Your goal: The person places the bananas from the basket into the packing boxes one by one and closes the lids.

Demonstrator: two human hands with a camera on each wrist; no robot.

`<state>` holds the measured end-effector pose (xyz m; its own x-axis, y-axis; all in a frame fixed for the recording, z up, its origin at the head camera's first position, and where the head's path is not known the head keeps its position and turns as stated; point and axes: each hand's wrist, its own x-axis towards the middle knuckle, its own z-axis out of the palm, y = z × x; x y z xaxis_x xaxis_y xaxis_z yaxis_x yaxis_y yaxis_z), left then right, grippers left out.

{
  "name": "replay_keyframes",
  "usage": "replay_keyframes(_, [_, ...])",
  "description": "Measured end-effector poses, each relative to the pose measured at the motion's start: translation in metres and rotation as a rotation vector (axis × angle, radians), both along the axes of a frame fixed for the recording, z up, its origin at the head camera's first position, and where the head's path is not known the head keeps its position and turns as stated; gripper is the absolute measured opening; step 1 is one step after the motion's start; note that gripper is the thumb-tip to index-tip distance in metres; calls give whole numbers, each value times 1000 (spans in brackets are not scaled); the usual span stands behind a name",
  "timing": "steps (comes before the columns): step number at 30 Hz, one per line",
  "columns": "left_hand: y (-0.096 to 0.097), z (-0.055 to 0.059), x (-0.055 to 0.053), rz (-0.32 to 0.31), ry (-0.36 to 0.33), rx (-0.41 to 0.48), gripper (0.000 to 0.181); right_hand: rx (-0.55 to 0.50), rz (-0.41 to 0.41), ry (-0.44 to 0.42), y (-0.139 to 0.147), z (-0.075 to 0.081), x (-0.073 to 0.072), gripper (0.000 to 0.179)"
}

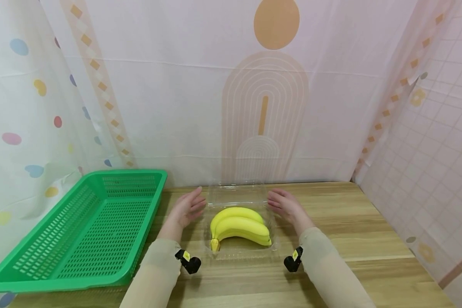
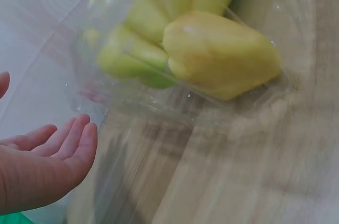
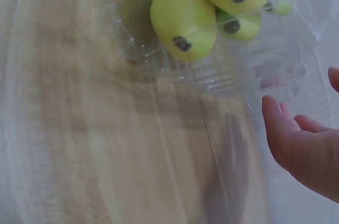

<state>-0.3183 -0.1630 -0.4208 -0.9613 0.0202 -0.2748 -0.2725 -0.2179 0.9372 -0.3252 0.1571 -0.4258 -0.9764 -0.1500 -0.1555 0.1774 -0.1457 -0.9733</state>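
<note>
A bunch of yellow bananas (image 1: 240, 224) lies in a clear plastic clamshell box (image 1: 240, 256) on the wooden table. The box's transparent lid (image 1: 236, 194) stands raised at the back. My left hand (image 1: 188, 207) is beside the lid's left side, fingers loosely bent and holding nothing. On the opposite side my right hand (image 1: 288, 206) is at the lid's right edge, also without anything in its grasp. In the left wrist view the banana stem (image 2: 222, 54) shows through the plastic. Dark banana tips (image 3: 181, 43) face the right wrist camera.
A large green plastic basket (image 1: 136, 256) with slotted walls stands at the left of the table (image 1: 354, 239). Behind the table hangs a patterned curtain (image 1: 177, 107), and another pale curtain runs along the right side. Small black cameras (image 1: 192, 264) are strapped to both wrists.
</note>
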Motion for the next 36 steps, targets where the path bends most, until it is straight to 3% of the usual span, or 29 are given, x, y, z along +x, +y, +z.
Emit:
replay_keyframes(7, [3, 4, -3, -1, 12, 52, 75, 2, -33, 5, -4, 3, -2, 56])
replay_keyframes(22, [10, 12, -4, 92, 91, 61, 51, -2, -124, 98, -4, 11, -3, 46])
replay_keyframes(36, [10, 14, 1, 144, 209, 67, 31, -33, -137, 170, -5, 15, -2, 42])
